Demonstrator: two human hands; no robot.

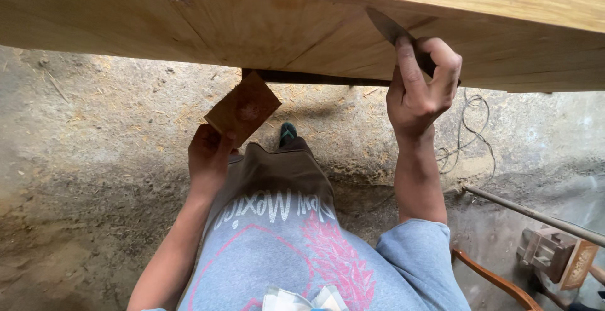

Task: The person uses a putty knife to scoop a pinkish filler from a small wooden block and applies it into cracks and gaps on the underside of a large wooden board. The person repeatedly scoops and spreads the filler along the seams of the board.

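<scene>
- A person's right hand (419,87) is closed around a flat metal blade (387,27), forefinger stretched along it, the blade's tip laid against the face of a large pale wooden panel (252,21) that fills the top of the head view.
- The blade slants up and to the left from the fist; its handle is hidden inside the grip.
- The left hand (208,153) hangs below the panel's lower edge, fingers and thumb pinched on one corner of a small brown square board (244,108) with a pale smear at its middle.
- The small board sits tilted just under the panel, left of the blade and well apart from it; its upper corner comes close to the panel's edge, though whether the two touch cannot be told.
- A dark strip (302,78) runs along the underside of the panel between the two hands.
- Below the panel lies a dirt floor (82,160) scattered with wood shavings, a thin cord (469,131) looped on it to the right of the blade hand.
- Farther right of the panel, a metal rod (535,215) slants across the floor near a small wooden block (545,251).
</scene>
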